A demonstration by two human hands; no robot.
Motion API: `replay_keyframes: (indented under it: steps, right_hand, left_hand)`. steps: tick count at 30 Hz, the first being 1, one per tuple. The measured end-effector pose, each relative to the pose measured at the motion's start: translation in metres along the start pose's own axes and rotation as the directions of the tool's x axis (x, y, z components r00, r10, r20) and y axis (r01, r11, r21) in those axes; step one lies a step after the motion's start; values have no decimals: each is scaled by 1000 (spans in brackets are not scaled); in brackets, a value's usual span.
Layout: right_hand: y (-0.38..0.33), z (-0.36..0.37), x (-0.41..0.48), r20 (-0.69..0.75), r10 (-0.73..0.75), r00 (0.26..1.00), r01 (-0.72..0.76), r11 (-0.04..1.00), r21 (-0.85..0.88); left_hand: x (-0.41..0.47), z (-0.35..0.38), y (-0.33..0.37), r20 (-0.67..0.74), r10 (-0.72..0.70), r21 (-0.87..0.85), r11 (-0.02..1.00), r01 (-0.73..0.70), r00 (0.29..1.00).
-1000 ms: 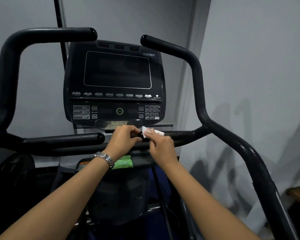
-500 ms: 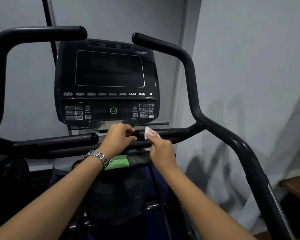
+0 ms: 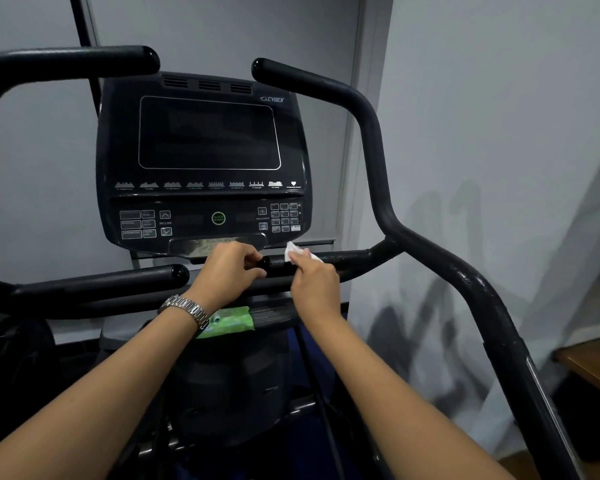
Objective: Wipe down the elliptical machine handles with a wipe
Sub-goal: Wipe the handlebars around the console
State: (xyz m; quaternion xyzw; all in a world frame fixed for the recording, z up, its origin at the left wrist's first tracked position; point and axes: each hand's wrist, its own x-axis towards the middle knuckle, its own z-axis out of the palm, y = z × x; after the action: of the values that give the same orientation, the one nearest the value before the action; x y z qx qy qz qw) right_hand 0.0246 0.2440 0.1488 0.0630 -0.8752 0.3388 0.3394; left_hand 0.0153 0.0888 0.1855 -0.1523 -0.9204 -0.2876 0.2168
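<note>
My right hand (image 3: 314, 284) presses a small white wipe (image 3: 300, 254) onto the top of the short right inner handle (image 3: 343, 259) of the black elliptical, just below the console. At the tip of that same handle my left hand (image 3: 227, 270), with a metal watch on its wrist, has its fingers curled around the end cap. The short left inner handle (image 3: 118, 280) lies free to the left. Two tall curved outer handles rise on either side: the left outer handle (image 3: 66, 62) and the right outer handle (image 3: 371, 133).
The dark console (image 3: 205, 161) with its keypad sits right behind my hands. A green wipe packet (image 3: 231, 320) lies on the ledge under my left wrist. Grey walls close in behind and to the right. A wooden surface (image 3: 593, 368) shows at lower right.
My right hand has slid the wipe slightly right along the inner handle, away from my left hand, which stays on the handle's tip. The view shifted a little.
</note>
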Motion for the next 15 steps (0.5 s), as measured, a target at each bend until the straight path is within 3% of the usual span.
replay_keyframes:
  steps: [5,10,15]
  right_hand:
    - [-10,3,-22,63,-162,985,158,986,56]
    - [11,-3,6,-3,40,999,-40,999,-12]
    - [-8,4,-5,96,-144,985,146,989,-19]
  left_hand:
    - [2,-3,0,17,33,24,999,-33,999]
    - [2,-5,2,36,11,17,1000,-11,999]
    - [5,-9,4,52,5,37,999,-7,999]
